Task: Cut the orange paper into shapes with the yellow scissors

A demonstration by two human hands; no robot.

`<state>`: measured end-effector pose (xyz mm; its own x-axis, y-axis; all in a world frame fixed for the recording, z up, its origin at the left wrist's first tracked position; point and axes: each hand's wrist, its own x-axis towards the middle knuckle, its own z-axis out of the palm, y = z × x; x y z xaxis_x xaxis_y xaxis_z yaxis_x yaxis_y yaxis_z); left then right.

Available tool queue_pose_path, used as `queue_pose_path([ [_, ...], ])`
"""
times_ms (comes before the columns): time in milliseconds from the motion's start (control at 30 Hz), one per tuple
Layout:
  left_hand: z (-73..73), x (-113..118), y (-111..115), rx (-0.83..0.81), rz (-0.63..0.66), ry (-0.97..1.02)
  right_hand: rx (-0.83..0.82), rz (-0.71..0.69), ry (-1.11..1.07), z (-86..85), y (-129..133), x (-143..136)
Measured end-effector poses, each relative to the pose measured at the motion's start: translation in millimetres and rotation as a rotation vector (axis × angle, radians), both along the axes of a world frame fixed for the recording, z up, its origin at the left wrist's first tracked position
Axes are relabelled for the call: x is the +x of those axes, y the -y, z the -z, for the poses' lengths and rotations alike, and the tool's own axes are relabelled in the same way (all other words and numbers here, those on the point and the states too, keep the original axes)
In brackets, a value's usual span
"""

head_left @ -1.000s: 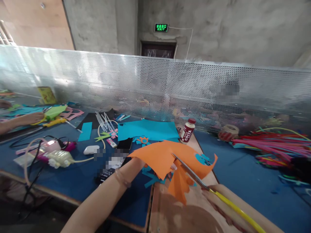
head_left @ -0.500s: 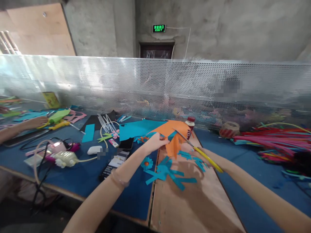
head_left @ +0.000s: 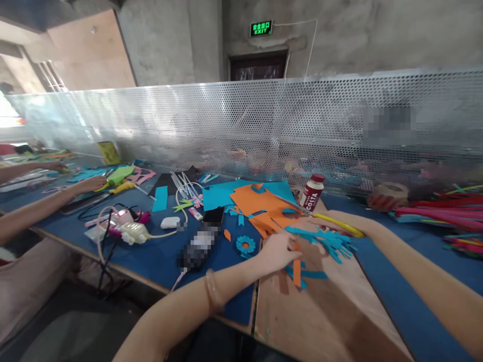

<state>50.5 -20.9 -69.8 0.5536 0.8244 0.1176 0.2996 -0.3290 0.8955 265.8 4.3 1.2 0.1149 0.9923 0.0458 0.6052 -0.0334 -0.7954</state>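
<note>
My left hand point(head_left: 277, 249) rests low over the wooden board point(head_left: 332, 322), fingers spread, its tips by a small orange strip point(head_left: 297, 270) and blue paper scraps point(head_left: 332, 242). It holds nothing. My right hand point(head_left: 327, 222) grips yellow-handled scissors point(head_left: 339, 225); the blades point left over the orange paper point(head_left: 260, 201). That cut orange sheet lies flat on the table, partly on a blue sheet point(head_left: 219, 193). A blue paper flower point(head_left: 245, 245) lies just left of my left hand.
A Costa bottle point(head_left: 312, 192) stands behind the orange paper. A phone point(head_left: 202, 241), a white case point(head_left: 169, 222) and a glue gun point(head_left: 130, 232) with cables lie left. Another person's hand point(head_left: 88, 185) works far left. A tape roll point(head_left: 388, 193) and coloured sticks point(head_left: 433, 213) lie right, before the mesh screen point(head_left: 226, 125).
My left hand has let go of the orange paper, which now lies flat on the table, and moved down to the scraps. The scissors have come out of the paper and lowered.
</note>
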Motion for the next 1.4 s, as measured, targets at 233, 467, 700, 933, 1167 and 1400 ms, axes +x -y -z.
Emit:
queue_pose_path([
  [233, -3.0, 15.9, -15.6, -0.216, 0.030, 0.108, -0.161, -0.014, -0.220, 29.0, 14.1, 21.9],
  [467, -3.8, -8.0, -36.4, -0.114, -0.016, 0.114, -0.062, 0.195, 0.229, 48.0, 14.6, 17.7],
  [700, -12.9, -24.2, -49.0, -0.109, -0.026, 0.211, 0.006, 0.267, 0.356, 61.7, 25.7, 19.3],
  [933, -28.0, -33.4, -46.7, -0.161, -0.037, 0.367, -0.033, 0.087, -0.717, 45.7, 60.6, -59.1],
  [1167, -27.3, -30.4, -37.9, -0.175, -0.004, 0.397, -0.169, 0.008, -0.850, 33.2, 87.9, -99.4],
  [1400, -35.6, -28.0, -22.1, -0.194, 0.036, 0.352, -0.165, -0.035, -0.811, 40.6, 87.5, -85.4],
])
